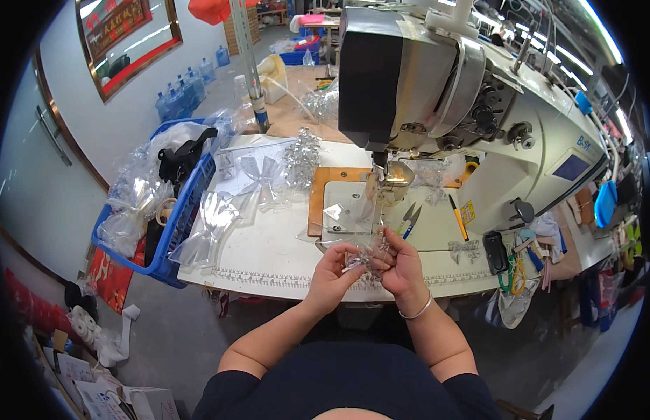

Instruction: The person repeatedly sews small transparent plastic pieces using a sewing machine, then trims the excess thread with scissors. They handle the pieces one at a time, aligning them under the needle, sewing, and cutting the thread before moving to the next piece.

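Note:
Both hands meet in front of the sewing machine (402,84), just below its needle area. My left hand (330,278) pinches a silvery, glittery bow-like piece (367,262) with thumb and fingers. The right hand (403,273), a bangle on its wrist, has its fingers closed on the same piece from the other side. Fingers hide part of it. Clear plastic sheet (337,215) spreads just beyond the hands, over the machine's metal plate. Left of the plate lie clear plastic bows (216,222) and a heap of silvery glitter pieces (302,159).
A blue basket (192,203) of plastic bags stands at the left. Thread snips (410,218), an orange cutter (458,215), a small silver bow (465,250) and a black case (494,253) lie to the right. A ruler strip (269,278) runs along the table's front edge.

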The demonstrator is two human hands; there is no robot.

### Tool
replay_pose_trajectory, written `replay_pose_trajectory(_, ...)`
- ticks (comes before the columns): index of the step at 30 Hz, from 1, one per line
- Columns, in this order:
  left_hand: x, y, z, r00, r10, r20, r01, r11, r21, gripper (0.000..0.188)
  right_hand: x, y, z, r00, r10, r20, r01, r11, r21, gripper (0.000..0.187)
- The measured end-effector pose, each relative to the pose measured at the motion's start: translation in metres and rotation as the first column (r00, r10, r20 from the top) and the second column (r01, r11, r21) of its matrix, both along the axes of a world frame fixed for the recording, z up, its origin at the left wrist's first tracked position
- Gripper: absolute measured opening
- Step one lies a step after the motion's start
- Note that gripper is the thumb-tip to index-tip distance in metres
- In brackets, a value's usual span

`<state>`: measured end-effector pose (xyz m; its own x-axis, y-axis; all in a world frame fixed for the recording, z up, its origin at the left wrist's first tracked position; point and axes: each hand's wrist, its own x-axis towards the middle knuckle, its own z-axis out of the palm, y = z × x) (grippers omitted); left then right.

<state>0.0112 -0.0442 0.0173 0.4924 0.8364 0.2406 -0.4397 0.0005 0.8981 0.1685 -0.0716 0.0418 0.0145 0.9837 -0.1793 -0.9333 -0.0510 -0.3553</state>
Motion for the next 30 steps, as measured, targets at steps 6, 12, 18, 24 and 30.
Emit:
replay_pose_trajectory(6, -0.003, 0.015, -0.008, 0.996, -0.083, 0.012, 0.081, 0.989, 0.126, 0.021, -0.004, -0.006, 0.008, 0.951, -0.131, 0.280, 0.152, 0.987, -0.054, 0.020)
replay_pose_trajectory(12, -0.010, 0.014, 0.002, 0.999, 0.011, -0.052, -0.005, 0.995, 0.102, 0.019, 0.011, -0.045, 0.013, -0.590, -0.386, 0.709, 0.084, 0.844, 0.529, 0.035)
replay_pose_trajectory(18, -0.010, 0.012, 0.008, 0.987, 0.073, -0.140, -0.042, 0.976, 0.214, 0.020, 0.014, -0.047, 0.007, -0.693, -0.412, 0.592, -0.008, 0.826, 0.564, 0.030)
replay_pose_trajectory(24, -0.011, 0.011, 0.009, 0.992, 0.030, -0.123, 0.000, 0.972, 0.233, 0.021, 0.013, -0.043, 0.000, -0.575, -0.423, 0.700, 0.001, 0.856, 0.518, 0.027)
replay_pose_trajectory(30, -0.012, 0.012, 0.013, 0.997, -0.010, -0.076, 0.029, 0.965, 0.259, 0.023, 0.010, -0.042, -0.001, -0.486, -0.413, 0.771, 0.054, 0.866, 0.498, 0.024)
